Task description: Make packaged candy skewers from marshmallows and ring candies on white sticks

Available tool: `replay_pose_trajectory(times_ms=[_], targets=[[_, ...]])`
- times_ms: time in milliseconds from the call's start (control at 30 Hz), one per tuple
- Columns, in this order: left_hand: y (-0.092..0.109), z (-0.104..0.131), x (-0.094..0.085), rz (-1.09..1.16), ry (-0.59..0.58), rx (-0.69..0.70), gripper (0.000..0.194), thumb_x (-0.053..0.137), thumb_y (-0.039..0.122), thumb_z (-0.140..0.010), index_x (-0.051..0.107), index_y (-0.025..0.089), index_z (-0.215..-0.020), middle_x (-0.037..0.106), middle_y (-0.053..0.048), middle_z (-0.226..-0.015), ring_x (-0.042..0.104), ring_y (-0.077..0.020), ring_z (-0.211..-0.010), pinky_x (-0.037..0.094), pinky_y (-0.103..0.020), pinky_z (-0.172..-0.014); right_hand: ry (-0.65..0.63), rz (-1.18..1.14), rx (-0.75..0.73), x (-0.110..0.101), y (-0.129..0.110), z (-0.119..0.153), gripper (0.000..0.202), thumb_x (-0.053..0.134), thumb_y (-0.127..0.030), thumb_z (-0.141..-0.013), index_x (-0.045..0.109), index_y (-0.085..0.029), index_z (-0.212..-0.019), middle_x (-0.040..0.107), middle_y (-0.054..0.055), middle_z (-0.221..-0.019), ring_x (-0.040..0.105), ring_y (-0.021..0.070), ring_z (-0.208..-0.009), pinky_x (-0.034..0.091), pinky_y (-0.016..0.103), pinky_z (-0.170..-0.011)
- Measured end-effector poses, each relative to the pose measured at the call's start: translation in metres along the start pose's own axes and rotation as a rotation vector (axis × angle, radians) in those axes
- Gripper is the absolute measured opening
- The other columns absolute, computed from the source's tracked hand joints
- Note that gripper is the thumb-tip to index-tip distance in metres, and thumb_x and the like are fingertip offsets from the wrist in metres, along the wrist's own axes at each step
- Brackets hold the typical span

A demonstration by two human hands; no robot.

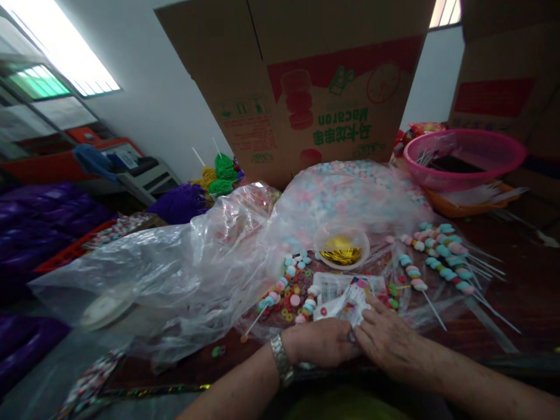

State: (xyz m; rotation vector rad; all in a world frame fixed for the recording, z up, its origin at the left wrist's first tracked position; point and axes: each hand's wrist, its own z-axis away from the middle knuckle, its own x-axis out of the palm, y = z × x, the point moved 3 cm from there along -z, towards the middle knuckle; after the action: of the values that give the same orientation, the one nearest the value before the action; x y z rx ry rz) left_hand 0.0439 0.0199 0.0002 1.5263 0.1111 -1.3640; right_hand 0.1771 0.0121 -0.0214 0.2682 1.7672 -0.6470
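White and printed, a packet [357, 296] lies at the lower centre of the frame. The left hand [322, 343] curls at its near end and the right hand [388, 335] touches its edge; whether either clamps it, I cannot tell. Candy skewers [444, 251] lie at the frame's right.

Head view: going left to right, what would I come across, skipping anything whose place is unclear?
Shiny purple plastic bags → purple bundle of shredded strands → silver-coloured wristwatch with a link band → bare left hand → bare right hand → pink round plastic basin.
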Motion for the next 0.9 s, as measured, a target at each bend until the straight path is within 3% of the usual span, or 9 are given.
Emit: replay_pose_trajectory(times_ms=[67,167,300,367,467,533,633,767,900], targets=[[0.009,0.003,-0.002,-0.307,-0.012,0.02,0.006,0.055,0.018,-0.078,0.059,0.015,-0.075,0.061,-0.004,-0.067,0.057,-0.0169,-0.058,0.044,-0.026,-0.053,-0.052,-0.529,0.29,0.008,0.001,0.005,0.015,0.042,-0.02,-0.077,0.052,-0.017,-0.066,0.057,0.005,-0.058,0.052,0.0173,-0.056,0.047,0.04,-0.069],[0.019,0.01,-0.004,-0.625,0.081,0.172,0.007,0.05,0.015,-0.081,0.055,0.015,-0.086,0.06,-0.007,-0.082,0.057,-0.0211,-0.073,0.045,-0.032,-0.064,-0.11,-1.288,0.669,0.021,-0.006,0.011,0.03,0.03,-0.039,-0.081,0.04,-0.022,-0.058,0.032,-0.008,-0.036,0.035,0.0108,-0.032,0.04,0.026,-0.04],[0.012,0.017,0.008,-0.607,0.333,0.278,0.015,0.039,0.017,-0.089,0.052,0.017,-0.097,0.058,-0.005,-0.082,0.053,-0.0189,-0.074,0.041,-0.032,-0.068,-0.171,-1.712,0.706,0.023,-0.009,0.008,0.03,0.039,-0.043,-0.071,0.039,-0.021,-0.051,0.025,-0.01,-0.027,0.034,0.0089,-0.024,0.032,0.019,-0.032],[0.004,0.018,0.017,-0.547,0.415,0.233,0.015,0.041,0.016,-0.087,0.052,0.019,-0.097,0.059,-0.004,-0.082,0.053,-0.0184,-0.073,0.041,-0.032,-0.069,-0.271,-1.656,0.728,0.022,-0.003,0.005,0.024,0.041,-0.038,-0.066,0.042,-0.02,-0.049,0.028,-0.01,-0.026,0.031,0.0076,-0.023,0.031,0.018,-0.032],[-0.004,0.019,0.025,-0.473,0.366,0.117,0.012,0.047,0.013,-0.081,0.053,0.02,-0.089,0.058,-0.003,-0.08,0.052,-0.0174,-0.069,0.041,-0.029,-0.064,-0.384,-1.459,0.749,0.017,0.005,-0.004,0.019,0.038,-0.031,-0.063,0.043,-0.02,-0.049,0.029,-0.009,-0.026,0.029,0.007,-0.023,0.031,0.018,-0.032],[-0.006,0.024,0.021,-0.451,0.348,0.068,0.012,0.047,0.011,-0.078,0.053,0.019,-0.085,0.058,-0.004,-0.081,0.052,-0.0182,-0.069,0.041,-0.029,-0.062,-0.421,-1.407,0.726,0.009,0.009,-0.015,0.021,0.038,-0.029,-0.066,0.044,-0.019,-0.048,0.032,-0.007,-0.027,0.032,0.0075,-0.025,0.03,0.018,-0.032],[-0.014,0.039,0.005,-0.336,0.5,-0.038,0.017,0.039,0.012,-0.083,0.054,0.018,-0.084,0.058,-0.006,-0.081,0.053,-0.0196,-0.072,0.042,-0.03,-0.065,-0.381,-1.022,0.621,-0.015,0.026,-0.042,0.031,0.039,-0.03,-0.08,0.051,-0.017,-0.054,0.047,-0.004,-0.037,0.045,0.009,-0.035,0.036,0.018,-0.038],[-0.037,0.056,-0.01,0.229,0.696,-0.323,0.027,0.034,0.028,-0.091,0.054,0.017,-0.076,0.056,-0.004,-0.073,0.053,-0.0162,-0.068,0.041,-0.026,-0.061,-0.171,-0.364,0.576,-0.041,0.078,-0.093,0.031,0.037,-0.028,-0.092,0.061,-0.013,-0.079,0.065,0.006,-0.082,0.06,0.0163,-0.079,0.048,0.029,-0.069],[-0.05,0.058,-0.006,0.762,0.746,-0.438,0.03,0.045,0.041,-0.084,0.053,0.016,-0.069,0.054,0.0,-0.067,0.05,-0.0138,-0.063,0.04,-0.023,-0.058,-0.201,-0.119,0.578,-0.026,0.115,-0.132,0.024,0.054,-0.031,-0.088,0.057,-0.015,-0.106,0.059,0.007,-0.106,0.058,0.0181,-0.091,0.049,0.038,-0.078]])
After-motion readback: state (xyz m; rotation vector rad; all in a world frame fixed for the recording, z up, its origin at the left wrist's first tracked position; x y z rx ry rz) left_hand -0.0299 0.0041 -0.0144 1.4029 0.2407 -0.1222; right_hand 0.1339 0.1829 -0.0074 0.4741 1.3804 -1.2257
